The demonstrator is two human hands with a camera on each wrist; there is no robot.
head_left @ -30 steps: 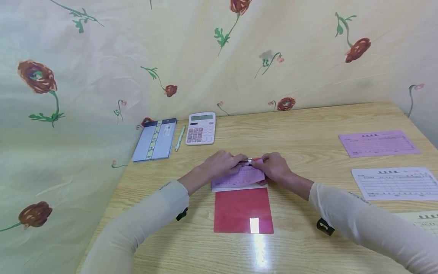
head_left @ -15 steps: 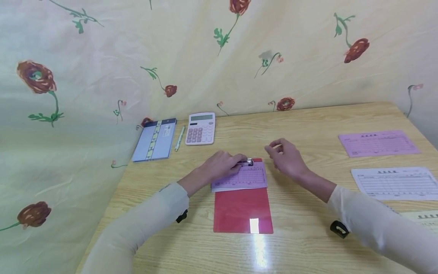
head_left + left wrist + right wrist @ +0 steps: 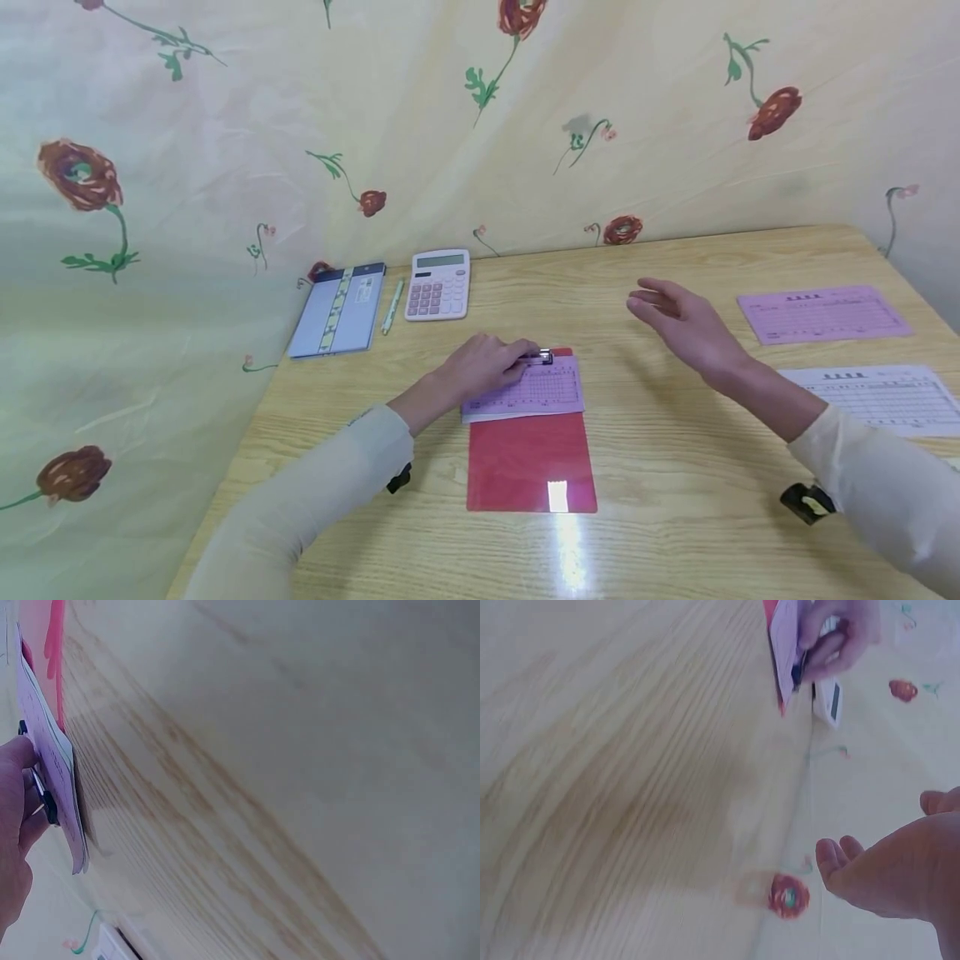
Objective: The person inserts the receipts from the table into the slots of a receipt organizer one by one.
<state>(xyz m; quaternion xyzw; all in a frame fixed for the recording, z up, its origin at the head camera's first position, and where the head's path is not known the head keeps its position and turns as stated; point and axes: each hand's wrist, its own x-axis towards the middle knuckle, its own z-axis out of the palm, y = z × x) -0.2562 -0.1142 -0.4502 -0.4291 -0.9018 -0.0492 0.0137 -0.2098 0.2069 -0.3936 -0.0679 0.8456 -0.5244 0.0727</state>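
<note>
A red clipboard (image 3: 528, 467) lies at the middle of the table with a purple printed slip (image 3: 553, 388) over its upper half. White paper edges show under the slip. My left hand (image 3: 486, 367) grips the metal clip (image 3: 546, 357) at the board's top, and in the left wrist view its thumb and fingers curl about that clip (image 3: 46, 799). The hand hides the slip's left part. My right hand (image 3: 693, 333) is raised over the table to the right of the board, holding nothing, its fingers loosely bent.
Toward the right lie a purple form (image 3: 825, 315) and a white form (image 3: 873, 400), the latter partly behind my right forearm. At the back left are a blue folder (image 3: 348, 312), a pen (image 3: 392, 307) and a calculator (image 3: 438, 285). A flowered cloth (image 3: 420, 125) hangs behind.
My right hand has let go of the purple slip and moved away to the right, toward the forms. The slip's lifted right side now lies down. The left hand stays on the clip.
</note>
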